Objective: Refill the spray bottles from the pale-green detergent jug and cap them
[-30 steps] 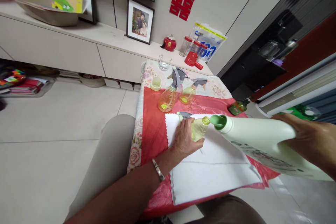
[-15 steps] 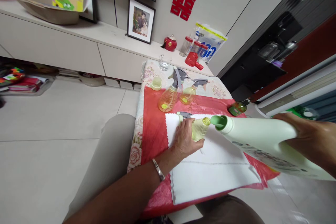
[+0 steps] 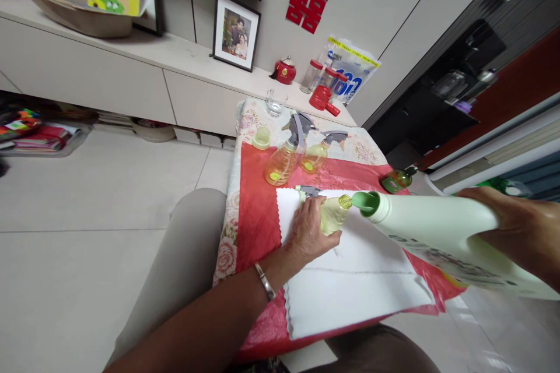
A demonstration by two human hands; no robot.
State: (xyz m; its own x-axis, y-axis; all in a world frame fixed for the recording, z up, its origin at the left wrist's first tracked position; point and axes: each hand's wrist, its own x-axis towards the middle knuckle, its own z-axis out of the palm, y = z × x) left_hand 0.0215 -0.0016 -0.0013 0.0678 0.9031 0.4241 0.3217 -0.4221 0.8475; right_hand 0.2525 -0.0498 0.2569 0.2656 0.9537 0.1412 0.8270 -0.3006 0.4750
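Bottle [image 3: 334, 217] is sitting over the white cloth [image 3: 359, 291], mouth facing the jug [image 3: 431, 213]. Left hand [image 3: 310, 228] is wrapping its body, thumb and fingers pressing in; right hand [image 3: 520, 221] is gripping the jug's handle, partly out of frame. Can't tell whether liquid is running or the two mouths are touching.

Risk: big jug is lying nearly sideways, so a small wrist dip could overshoot the narrow neck and wet the cloth. Squeezing the bottle hard could push liquid out; slack grip could let it tip.

Red sheet [image 3: 258, 204] is covering part of the floral-clad worktop [image 3: 366, 151]; spray bottles [image 3: 280, 164] are standing beyond. Further out, a cabinet [image 3: 210, 90] is carrying a photo [image 3: 237, 32] and red jar [image 3: 285, 71].
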